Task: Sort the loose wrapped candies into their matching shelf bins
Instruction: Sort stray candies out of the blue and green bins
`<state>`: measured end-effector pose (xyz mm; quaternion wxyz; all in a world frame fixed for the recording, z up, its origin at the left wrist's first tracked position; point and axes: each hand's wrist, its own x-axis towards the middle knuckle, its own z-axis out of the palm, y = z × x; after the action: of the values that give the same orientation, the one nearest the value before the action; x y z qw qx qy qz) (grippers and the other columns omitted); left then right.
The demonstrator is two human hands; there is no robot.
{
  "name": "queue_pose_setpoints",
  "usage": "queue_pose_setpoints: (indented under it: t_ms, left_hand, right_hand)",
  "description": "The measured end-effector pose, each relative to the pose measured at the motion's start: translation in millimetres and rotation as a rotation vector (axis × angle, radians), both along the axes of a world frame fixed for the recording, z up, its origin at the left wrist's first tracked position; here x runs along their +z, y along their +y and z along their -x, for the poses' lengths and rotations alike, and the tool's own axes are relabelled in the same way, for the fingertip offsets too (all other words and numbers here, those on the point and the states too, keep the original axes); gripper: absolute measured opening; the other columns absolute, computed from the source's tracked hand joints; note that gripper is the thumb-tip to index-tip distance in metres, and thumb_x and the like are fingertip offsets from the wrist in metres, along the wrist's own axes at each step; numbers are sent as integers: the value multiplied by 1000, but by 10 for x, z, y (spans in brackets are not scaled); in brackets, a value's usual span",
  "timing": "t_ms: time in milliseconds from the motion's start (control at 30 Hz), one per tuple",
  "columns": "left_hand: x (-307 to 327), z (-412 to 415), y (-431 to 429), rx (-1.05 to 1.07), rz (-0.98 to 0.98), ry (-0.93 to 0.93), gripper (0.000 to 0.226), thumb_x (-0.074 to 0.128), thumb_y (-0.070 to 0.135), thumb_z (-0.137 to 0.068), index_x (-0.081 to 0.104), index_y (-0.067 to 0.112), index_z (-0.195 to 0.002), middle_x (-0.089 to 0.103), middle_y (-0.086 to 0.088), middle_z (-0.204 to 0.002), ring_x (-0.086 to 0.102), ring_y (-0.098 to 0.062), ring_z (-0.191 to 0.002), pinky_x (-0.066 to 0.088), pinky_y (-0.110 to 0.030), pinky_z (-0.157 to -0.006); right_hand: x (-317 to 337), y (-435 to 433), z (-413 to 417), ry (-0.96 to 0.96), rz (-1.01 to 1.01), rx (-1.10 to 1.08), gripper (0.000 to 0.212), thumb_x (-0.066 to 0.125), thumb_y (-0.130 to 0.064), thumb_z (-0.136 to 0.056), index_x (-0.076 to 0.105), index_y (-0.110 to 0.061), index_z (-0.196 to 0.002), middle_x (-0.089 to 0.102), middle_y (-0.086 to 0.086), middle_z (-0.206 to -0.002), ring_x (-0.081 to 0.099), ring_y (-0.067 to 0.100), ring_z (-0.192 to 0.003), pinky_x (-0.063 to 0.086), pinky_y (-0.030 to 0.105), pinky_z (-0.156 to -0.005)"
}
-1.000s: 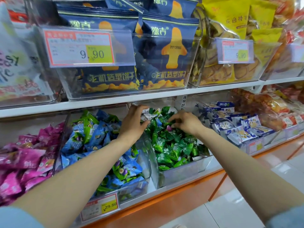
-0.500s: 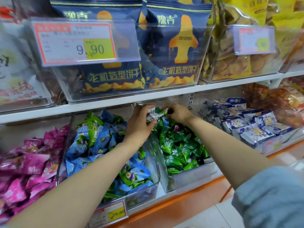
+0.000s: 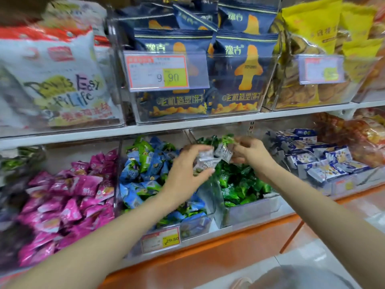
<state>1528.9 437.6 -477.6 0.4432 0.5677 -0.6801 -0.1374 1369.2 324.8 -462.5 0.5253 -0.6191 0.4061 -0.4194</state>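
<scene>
The left hand (image 3: 187,165) has its grip closed round a bunch of white candies (image 3: 205,162). The right hand (image 3: 249,152) pinches another white candy (image 3: 224,152) just beside them. Both hang over the green candies (image 3: 239,184) in a clear bin (image 3: 252,211), between blue-and-green candies (image 3: 145,170) and white packets (image 3: 316,161). Pink candies (image 3: 68,195) lie further left. The lower price tag (image 3: 161,239) reads 29.80, and the upper price tag (image 3: 158,73), before navy bags (image 3: 245,65), reads 9.90.

The lower shelf (image 3: 290,208) carries a row of clear candy bins (image 3: 252,211).
</scene>
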Motion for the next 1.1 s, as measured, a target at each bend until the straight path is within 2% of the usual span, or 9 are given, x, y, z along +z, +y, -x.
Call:
queue_pose_setpoints:
  t_ms: [167, 333, 500, 567, 800, 867, 967, 1033, 1100]
  left_hand:
    - [-158, -393, 984, -10, -42, -60, 47, 66, 17, -85, 43, 49, -112, 48, 17, -117, 46, 9, -103, 31, -2, -84]
    - [-142, -1035, 1802, 171, -69, -23, 36, 57, 41, -77, 53, 44, -112, 50, 22, -120, 44, 11, -112, 30, -3, -90]
    - [29, -1767, 2425, 401, -43, -10, 43, 65, 19, -87, 47, 42, -118, 46, 23, -128, 37, 21, -112, 24, 3, -91]
    - [124, -2067, 2605, 509, -33, -32, 41, 64, 21, -86, 48, 37, -120, 46, 20, -129, 38, 9, -118, 27, -6, -96]
    - [253, -3095, 2849, 838, -53, -109, 44, 65, 21, -86, 51, 16, -128, 50, -6, -132, 49, -27, -117, 39, -34, -92]
    - [228, -3313, 2791, 886, -62, -133, 45, 64, 21, -87, 50, 15, -129, 49, -9, -133, 50, -29, -115, 39, -32, -87]
    - [101, -3583, 2685, 801, -240, -108, 56, 57, 28, -91, 36, 13, -141, 36, -10, -146, 41, -27, -129, 36, -29, -94]
    - [-21, -3660, 2665, 698, -385, -56, 74, 49, 52, -89, 22, 16, -147, 24, -7, -153, 29, -25, -138, 31, -32, -105]
    - [-119, -3699, 2661, 653, -414, -99, 103, 36, 84, -71, 13, 21, -149, 14, -4, -157, 17, -22, -143, 24, -39, -113]
  right_hand:
    - [80, 854, -307, 118, -52, 264, 5, 58, -4, -90, 61, -7, -88, 59, -4, -58, 59, 7, -51, 54, 23, -55]
    - [106, 1465, -926, 141, -70, 423, 3, 59, -6, -89, 59, -4, -91, 53, -3, -54, 55, 10, -49, 57, 28, -61]
    - [143, 1885, -1791, 170, 21, 478, 6, 65, -7, -86, 60, -10, -87, 54, 0, -64, 47, 4, -48, 39, 16, -48]
    - [142, 2007, -2190, 134, 35, 498, 10, 65, -7, -85, 59, -14, -82, 53, 0, -62, 45, 5, -44, 36, 20, -49]
    - [204, 2406, -3384, 68, -115, 575, 23, 60, 0, -88, 47, -4, -106, 54, 12, -63, 54, 5, -34, 46, 18, -37]
    - [171, 2454, -3639, 125, -25, 552, 17, 61, -4, -88, 49, -5, -100, 59, 13, -70, 63, 13, -50, 56, 28, -56]
    - [108, 2484, -3864, 531, 467, 418, 27, 58, -20, -92, 53, -6, -114, 55, 17, -117, 59, 32, -103, 48, 37, -82]
    - [34, 2514, -3923, 586, 717, 420, 47, 53, -26, -94, 40, -14, -138, 34, 15, -143, 50, 31, -116, 45, 34, -85]
    - [-98, 2533, -3960, 542, 836, 577, 50, 45, -35, -98, 34, -20, -144, 27, 7, -152, 39, 27, -131, 40, 34, -99]
